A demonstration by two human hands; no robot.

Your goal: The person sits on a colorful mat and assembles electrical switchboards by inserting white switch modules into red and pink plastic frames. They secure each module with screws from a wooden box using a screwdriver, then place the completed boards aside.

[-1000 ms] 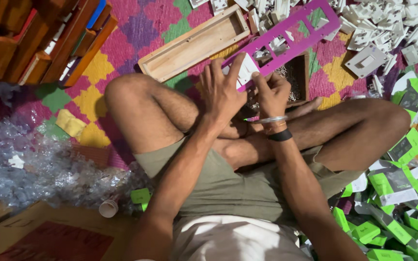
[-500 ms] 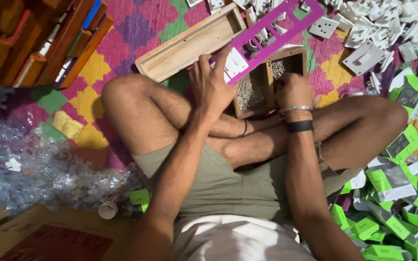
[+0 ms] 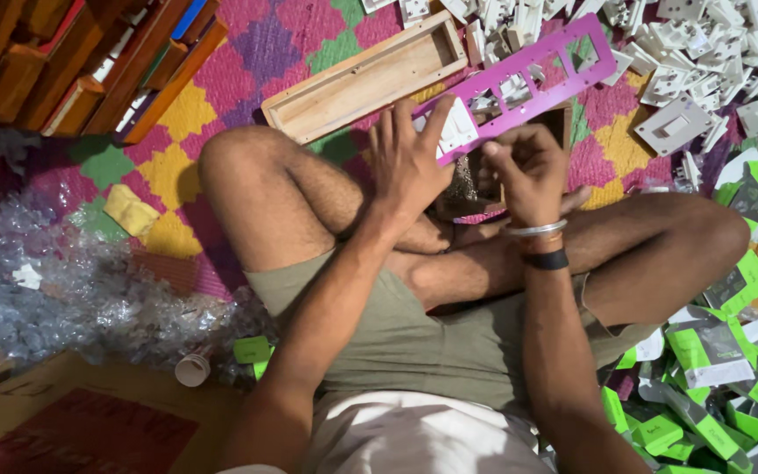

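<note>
Comparing with the earlier views, the purple slotted plate is seen held higher above the crossed legs, the left hand spread against it, the right hand now curled at its lower edge.

your left hand is raised over your crossed legs, palm facing away, fingers spread and straight, closed on nothing. your right hand is beside it, fingers curled inward in a loose pinching grip, wrist bent, both forearms reaching forward from your body.
</note>
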